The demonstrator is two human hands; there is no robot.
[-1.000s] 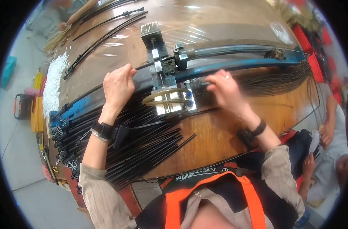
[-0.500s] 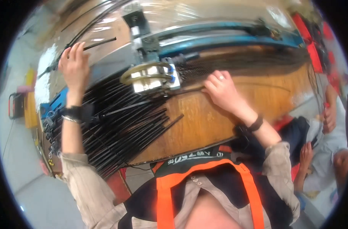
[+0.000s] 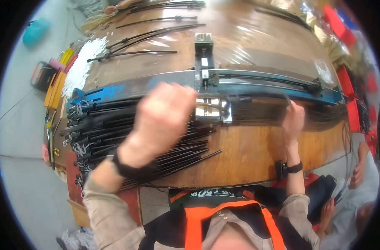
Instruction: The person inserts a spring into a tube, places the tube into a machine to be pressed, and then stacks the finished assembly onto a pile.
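Note:
My left hand (image 3: 167, 110) is smeared by motion above the middle of the bench, just left of the machine's silver metal block (image 3: 208, 109). Its fingers are too blurred to make out what they hold. At the right, my right hand (image 3: 294, 121) is closed, with a short dark end of a thin black rod (image 3: 287, 100) rising from the fingers. Below the left hand lies a thick bundle of black rods (image 3: 102, 135), several with pale cord loops at their left ends. A sheaf of thin dark rods (image 3: 258, 112) runs rightward from the block.
The machine's long blue rail (image 3: 277, 87) crosses the wooden bench (image 3: 240, 154). Behind it lie more black rods (image 3: 150, 34) and a heap of white pieces (image 3: 84, 64). Red bins (image 3: 353, 116) line the right edge. Another person's hand (image 3: 357, 174) is at the far right.
My left hand has swung from the far left toward the middle block. My right hand has moved right, away from the block. The view has shifted, showing more of the table's back.

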